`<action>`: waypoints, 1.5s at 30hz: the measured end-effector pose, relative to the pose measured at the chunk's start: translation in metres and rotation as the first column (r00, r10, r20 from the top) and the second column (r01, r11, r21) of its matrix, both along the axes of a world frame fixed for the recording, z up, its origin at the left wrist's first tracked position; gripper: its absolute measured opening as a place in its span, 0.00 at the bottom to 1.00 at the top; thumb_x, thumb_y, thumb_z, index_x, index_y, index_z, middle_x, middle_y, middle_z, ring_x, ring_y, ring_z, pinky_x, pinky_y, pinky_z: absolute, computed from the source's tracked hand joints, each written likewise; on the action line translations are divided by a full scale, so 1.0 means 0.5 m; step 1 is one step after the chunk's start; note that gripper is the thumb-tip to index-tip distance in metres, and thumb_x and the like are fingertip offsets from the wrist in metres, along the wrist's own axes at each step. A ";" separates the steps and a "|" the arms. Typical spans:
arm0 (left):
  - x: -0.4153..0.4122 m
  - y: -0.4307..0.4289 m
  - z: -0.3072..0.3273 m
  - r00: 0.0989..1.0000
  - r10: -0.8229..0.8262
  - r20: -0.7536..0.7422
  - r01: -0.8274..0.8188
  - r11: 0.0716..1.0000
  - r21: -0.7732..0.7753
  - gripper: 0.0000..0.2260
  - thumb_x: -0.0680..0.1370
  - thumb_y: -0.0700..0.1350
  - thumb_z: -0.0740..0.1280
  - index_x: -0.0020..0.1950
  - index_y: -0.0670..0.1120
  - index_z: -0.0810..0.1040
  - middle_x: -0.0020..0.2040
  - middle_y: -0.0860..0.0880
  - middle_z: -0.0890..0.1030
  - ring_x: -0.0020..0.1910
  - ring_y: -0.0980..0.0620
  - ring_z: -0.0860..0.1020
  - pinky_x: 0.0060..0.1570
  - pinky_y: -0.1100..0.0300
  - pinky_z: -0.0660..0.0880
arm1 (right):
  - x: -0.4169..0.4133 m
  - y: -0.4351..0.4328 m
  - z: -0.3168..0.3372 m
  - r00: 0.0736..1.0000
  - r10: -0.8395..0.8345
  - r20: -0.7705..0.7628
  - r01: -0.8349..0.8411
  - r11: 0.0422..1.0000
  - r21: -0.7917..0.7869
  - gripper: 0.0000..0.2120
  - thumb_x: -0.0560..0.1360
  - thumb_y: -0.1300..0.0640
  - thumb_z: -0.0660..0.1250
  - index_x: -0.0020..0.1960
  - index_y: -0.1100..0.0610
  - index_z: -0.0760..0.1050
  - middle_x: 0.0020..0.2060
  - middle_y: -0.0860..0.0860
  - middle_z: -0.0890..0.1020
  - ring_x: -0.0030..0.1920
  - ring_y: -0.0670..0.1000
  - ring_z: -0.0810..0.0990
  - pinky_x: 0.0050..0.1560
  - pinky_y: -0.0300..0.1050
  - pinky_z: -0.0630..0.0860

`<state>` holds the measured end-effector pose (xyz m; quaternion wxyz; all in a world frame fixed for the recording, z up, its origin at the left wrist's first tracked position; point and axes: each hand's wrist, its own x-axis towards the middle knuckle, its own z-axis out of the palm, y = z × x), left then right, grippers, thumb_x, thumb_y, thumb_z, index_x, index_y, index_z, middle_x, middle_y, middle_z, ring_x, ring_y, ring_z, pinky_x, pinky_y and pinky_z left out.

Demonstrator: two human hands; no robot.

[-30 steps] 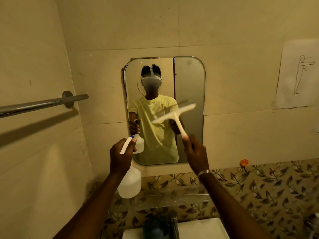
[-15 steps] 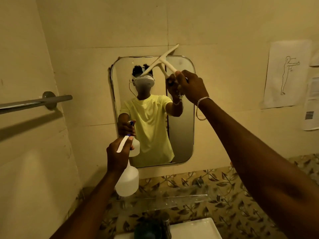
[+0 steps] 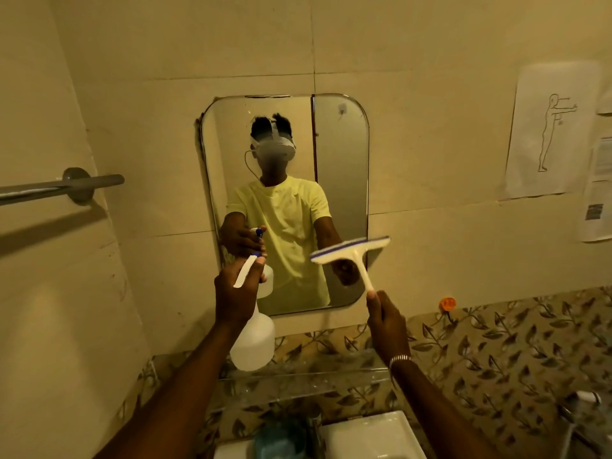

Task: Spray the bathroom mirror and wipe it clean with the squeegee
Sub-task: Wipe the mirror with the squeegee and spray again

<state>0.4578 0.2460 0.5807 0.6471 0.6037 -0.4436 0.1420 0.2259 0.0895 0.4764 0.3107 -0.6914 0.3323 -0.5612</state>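
Squeegee (image 3: 352, 255) handle sits clenched in the right hand (image 3: 385, 318), blade raised toward mirror (image 3: 341, 167) for wiping; left hand (image 3: 233, 294) grips spray bottle (image 3: 253, 342), nozzle aimed forward.

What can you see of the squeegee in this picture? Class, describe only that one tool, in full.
The squeegee is T-shaped and looks like off-white plastic, with a bluish strip along the upper edge of its wide blade. The blade tilts, its right end higher, in front of the mirror's lower right part; contact with the glass cannot be judged. The slim handle runs down to the right hand, which grips its end. Nothing else touches it.
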 end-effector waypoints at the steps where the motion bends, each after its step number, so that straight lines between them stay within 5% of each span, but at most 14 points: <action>1: -0.002 0.003 -0.001 1.000 -0.001 -0.002 0.001 1.000 0.001 0.06 0.82 0.43 0.69 0.48 0.47 0.85 0.37 0.61 0.81 0.40 0.68 0.80 0.42 0.62 0.76 | 0.000 0.008 -0.040 1.000 0.001 0.004 -0.001 0.999 0.035 0.27 0.79 0.26 0.52 0.42 0.48 0.71 0.29 0.51 0.75 0.27 0.46 0.73 0.28 0.45 0.70; 7: -0.012 0.017 -0.004 1.000 0.014 -0.027 -0.013 1.000 0.019 0.04 0.81 0.45 0.69 0.48 0.52 0.82 0.38 0.62 0.81 0.40 0.71 0.80 0.42 0.63 0.76 | -0.010 0.064 -0.204 0.999 0.003 -0.051 0.015 0.938 0.347 0.26 0.76 0.29 0.54 0.47 0.48 0.79 0.29 0.53 0.76 0.30 0.51 0.75 0.31 0.49 0.70; 12: -0.018 0.022 -0.004 0.999 0.036 -0.015 -0.036 0.999 0.021 0.04 0.82 0.45 0.69 0.50 0.50 0.83 0.38 0.63 0.81 0.41 0.70 0.81 0.40 0.69 0.76 | -0.003 0.090 -0.205 0.999 -0.030 0.028 0.015 0.898 0.441 0.21 0.81 0.37 0.58 0.46 0.49 0.82 0.30 0.55 0.79 0.32 0.54 0.78 0.33 0.48 0.72; 16: -0.014 0.016 0.029 0.999 0.044 -0.010 -0.044 0.999 -0.010 0.08 0.82 0.45 0.69 0.48 0.44 0.85 0.37 0.51 0.83 0.39 0.59 0.82 0.42 0.59 0.80 | 0.014 0.098 -0.149 0.990 -0.054 0.132 -0.006 0.910 0.416 0.18 0.82 0.39 0.60 0.45 0.50 0.80 0.31 0.56 0.79 0.32 0.56 0.77 0.33 0.48 0.72; 20: -0.028 -0.004 0.099 0.999 0.037 0.026 -0.034 0.996 -0.082 0.11 0.81 0.49 0.68 0.50 0.42 0.85 0.39 0.51 0.84 0.40 0.62 0.82 0.41 0.69 0.77 | 0.012 0.106 -0.134 0.983 -0.075 0.169 -0.003 0.907 0.420 0.18 0.83 0.41 0.60 0.45 0.50 0.81 0.32 0.58 0.80 0.34 0.58 0.78 0.36 0.51 0.73; 25: -0.036 -0.025 0.198 0.987 0.103 -0.122 -0.130 0.962 -0.240 0.19 0.78 0.60 0.65 0.51 0.45 0.82 0.42 0.48 0.85 0.41 0.56 0.83 0.42 0.65 0.81 | 0.008 0.123 -0.139 0.984 -0.097 0.150 0.030 0.917 0.397 0.17 0.83 0.42 0.58 0.48 0.49 0.81 0.34 0.58 0.82 0.37 0.61 0.81 0.40 0.52 0.77; 28: -0.040 -0.035 0.231 0.990 0.124 -0.070 -0.137 0.963 -0.232 0.14 0.80 0.53 0.69 0.52 0.42 0.84 0.42 0.47 0.85 0.41 0.51 0.84 0.42 0.53 0.84 | 0.003 0.120 -0.145 0.982 -0.105 0.154 0.032 0.909 0.416 0.17 0.85 0.46 0.59 0.55 0.53 0.83 0.37 0.61 0.83 0.41 0.64 0.82 0.43 0.52 0.77; 33: -0.091 -0.048 0.234 0.999 0.015 0.038 -0.006 0.972 -0.235 0.13 0.81 0.46 0.70 0.55 0.36 0.84 0.44 0.40 0.86 0.42 0.44 0.85 0.44 0.53 0.83 | -0.003 0.122 -0.147 0.985 -0.091 0.145 0.021 0.904 0.428 0.21 0.85 0.46 0.58 0.57 0.59 0.84 0.36 0.61 0.81 0.40 0.64 0.81 0.43 0.51 0.75; 39: -0.190 -0.091 0.218 0.992 -0.118 0.044 0.123 0.983 -0.137 0.12 0.80 0.47 0.71 0.50 0.37 0.84 0.33 0.53 0.80 0.32 0.56 0.81 0.35 0.71 0.76 | -0.010 0.122 -0.146 0.981 -0.110 0.160 0.030 0.900 0.436 0.20 0.85 0.47 0.59 0.58 0.58 0.84 0.36 0.61 0.82 0.41 0.63 0.81 0.44 0.51 0.76; 41: -0.205 -0.097 0.217 0.991 -0.130 -0.011 0.127 0.982 -0.143 0.10 0.80 0.47 0.71 0.49 0.40 0.83 0.33 0.54 0.80 0.32 0.54 0.81 0.35 0.69 0.79 | -0.016 0.117 -0.149 0.981 -0.108 0.163 0.024 0.895 0.446 0.22 0.85 0.47 0.59 0.57 0.62 0.84 0.37 0.61 0.82 0.42 0.64 0.82 0.46 0.52 0.76; 45: -0.198 -0.097 0.206 0.955 -0.220 -0.200 0.214 0.976 -0.051 0.15 0.83 0.51 0.66 0.55 0.39 0.81 0.44 0.41 0.85 0.44 0.43 0.85 0.47 0.48 0.85 | -0.024 0.112 -0.161 0.982 -0.106 0.159 0.021 0.886 0.464 0.22 0.85 0.46 0.59 0.56 0.63 0.83 0.34 0.58 0.79 0.40 0.64 0.81 0.44 0.50 0.73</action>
